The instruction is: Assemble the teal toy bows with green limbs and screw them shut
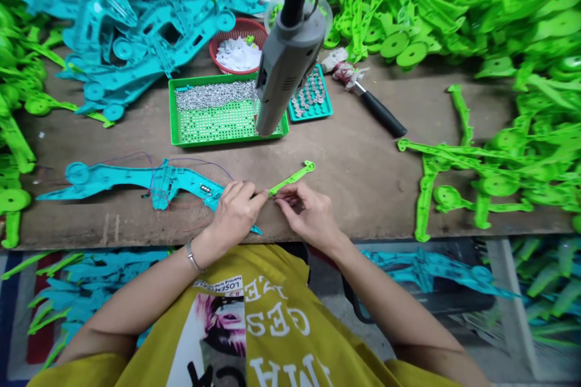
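Observation:
A long blue plastic shell (131,176) lies near the table's front edge, with thin red and dark wires over it and a small metal spring (205,188) in its right part. My left hand (238,208) is closed at the shell's right end, on the near end of a narrow green plastic arm (293,178) that slants up to the right. Just below that arm, my right hand (311,211) pinches with thumb and forefinger. What it pinches looks thin and reddish, perhaps a wire, too small to make out.
A grey electric screwdriver (290,66) hangs over a green tray (218,144) of small screws. Beside it stand a blue tray (313,110) of round metal pieces, a red basket (219,65) and a black-handled hammer-like tool (381,110). Blue shells (149,42) and green parts (454,6) are heaped around.

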`<state>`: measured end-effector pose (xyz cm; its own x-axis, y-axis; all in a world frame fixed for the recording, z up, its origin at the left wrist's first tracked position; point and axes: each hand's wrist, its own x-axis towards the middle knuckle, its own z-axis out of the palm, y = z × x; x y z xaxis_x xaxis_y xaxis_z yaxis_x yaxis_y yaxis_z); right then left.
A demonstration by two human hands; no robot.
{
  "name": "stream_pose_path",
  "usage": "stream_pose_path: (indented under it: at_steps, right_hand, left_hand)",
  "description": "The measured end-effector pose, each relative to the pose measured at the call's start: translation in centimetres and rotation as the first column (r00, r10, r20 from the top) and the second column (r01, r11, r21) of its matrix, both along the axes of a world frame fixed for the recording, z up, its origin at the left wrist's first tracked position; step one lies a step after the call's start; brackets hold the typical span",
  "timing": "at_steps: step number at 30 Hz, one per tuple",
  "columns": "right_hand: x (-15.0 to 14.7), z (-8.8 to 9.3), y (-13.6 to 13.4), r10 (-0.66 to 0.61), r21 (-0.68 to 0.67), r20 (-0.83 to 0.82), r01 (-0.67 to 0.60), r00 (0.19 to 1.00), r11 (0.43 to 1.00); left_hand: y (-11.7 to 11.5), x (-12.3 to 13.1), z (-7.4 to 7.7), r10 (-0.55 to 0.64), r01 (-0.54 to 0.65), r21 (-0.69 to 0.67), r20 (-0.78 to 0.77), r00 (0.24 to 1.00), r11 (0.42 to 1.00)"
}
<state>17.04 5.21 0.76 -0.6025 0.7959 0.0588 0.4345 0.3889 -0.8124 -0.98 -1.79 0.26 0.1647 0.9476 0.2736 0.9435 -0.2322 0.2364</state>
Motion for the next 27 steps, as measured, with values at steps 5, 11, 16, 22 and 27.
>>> stream_pose_path:
  at_steps: [5,11,16,22,27]
  right_hand:
    - [0.1,0.4,0.8,0.006,0.152,0.055,-0.014,0.998,0.988]
    - [-0.5,-1.2,1.9,0.013,0.352,0.01,-0.016,1.0,0.936]
    - [-0.7,-1.6,2.0,-0.033,0.3,-0.011,0.035,0.999,0.953]
    - [-0.6,-1.3,2.2,-0.03,0.274,-0.087,0.053,0.996,0.96]
    - [-0.7,-2.0,1.6,-0.037,0.356,-0.037,0.048,0.999,0.933]
  left_hand:
    - [-0.2,0.2,0.1,-0.059,0.065,0.056,-0.103,0.993,0.996]
    - [-0.1,0.0,0.3,-0.115,0.133,0.127,-0.142,0.983,0.983]
    - [0.0,0.0,0.5,-0.143,0.165,0.129,-0.164,0.976,0.978]
    - [-0.2,0.0,0.4,-0.173,0.188,0.079,-0.167,0.971,0.979]
    - [-0.1,0.1,0.6,-0.176,0.197,0.079,-0.223,0.959,0.977]
